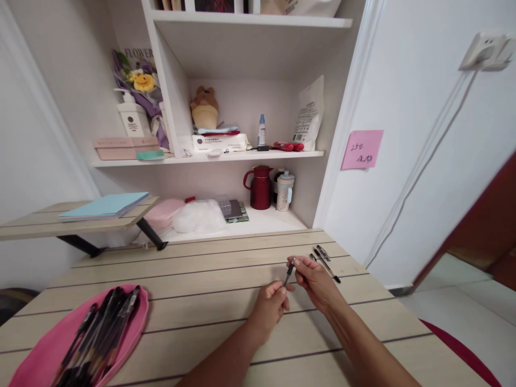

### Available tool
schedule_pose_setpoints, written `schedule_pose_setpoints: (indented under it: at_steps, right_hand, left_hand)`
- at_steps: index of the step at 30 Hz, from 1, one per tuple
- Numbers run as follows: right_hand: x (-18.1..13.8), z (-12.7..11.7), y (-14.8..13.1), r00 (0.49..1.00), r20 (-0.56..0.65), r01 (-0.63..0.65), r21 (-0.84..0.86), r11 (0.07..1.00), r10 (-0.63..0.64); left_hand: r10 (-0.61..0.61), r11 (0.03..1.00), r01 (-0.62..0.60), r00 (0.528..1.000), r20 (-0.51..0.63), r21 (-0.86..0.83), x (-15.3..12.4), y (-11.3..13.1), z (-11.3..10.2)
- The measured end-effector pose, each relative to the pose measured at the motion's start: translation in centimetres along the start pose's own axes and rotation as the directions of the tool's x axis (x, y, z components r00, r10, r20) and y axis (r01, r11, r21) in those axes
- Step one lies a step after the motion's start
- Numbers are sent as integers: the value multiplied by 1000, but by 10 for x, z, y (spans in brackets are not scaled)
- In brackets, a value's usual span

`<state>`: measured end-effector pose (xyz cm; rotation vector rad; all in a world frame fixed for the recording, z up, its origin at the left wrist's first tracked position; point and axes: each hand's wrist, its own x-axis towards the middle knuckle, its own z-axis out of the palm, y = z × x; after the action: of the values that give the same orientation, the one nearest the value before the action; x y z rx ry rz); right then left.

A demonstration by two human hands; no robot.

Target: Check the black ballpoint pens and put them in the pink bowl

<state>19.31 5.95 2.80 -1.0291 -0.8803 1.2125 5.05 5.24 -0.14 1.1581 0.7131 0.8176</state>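
Over the table's middle, my left hand (271,306) is closed round the lower part of a pen (289,273) with a black grip. My right hand (313,279) pinches the pen's upper end, where a small silvery tip shows between thumb and finger. The pen slants upward to the right, and its lower end is hidden in my left hand. Just beyond my right hand lie a black pen (327,265) and a clear pen cap (323,252); another dark piece there is partly covered by that hand.
A pink tray (142,317) with several black pens (97,344) stands at the table's left. Behind it is a raised wooden stand (24,224) bearing blue paper (107,205). White shelves (242,156) at the back hold a red jug (260,188) and a light cup (284,192).
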Motion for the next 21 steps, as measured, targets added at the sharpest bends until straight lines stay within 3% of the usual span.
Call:
schedule_pose_setpoints:
  at_steps: [4,6,8,10,11,13,17,21]
  right_hand:
    - [5,-2,2,999,27,36,-140,989,-33]
    - [12,-8,-1,997,37,78,-333,939,-70]
    - [24,-20,-7,992,-21,83,-635,768,-125]
    - [37,-35,-11,971,-145,-43,-886,461,-188]
    - [42,-41,-11,958,-201,-121,-930,347,-203]
    - [48,-52,-10,946,-257,-200,-943,265,-199]
    - [48,-55,-2,959,-249,-186,-913,364,-133]
    - [41,-42,-6,987,-157,-108,-812,574,-36]
  left_hand:
    - [27,995,-17,994,-105,95,2,-3,1]
    - [12,998,-6,995,-103,62,2,-2,-1]
    - [-7,1000,7,994,-105,1,2,-1,-2]
    - [-25,999,20,992,-120,-43,1,1,-4]
    - [-33,998,26,992,-123,-53,1,2,-4]
    - [-38,998,32,993,-115,-54,0,3,-4]
    - [-41,998,38,995,-86,-41,0,2,-4]
    - [-37,998,34,997,-73,-46,1,1,-5]
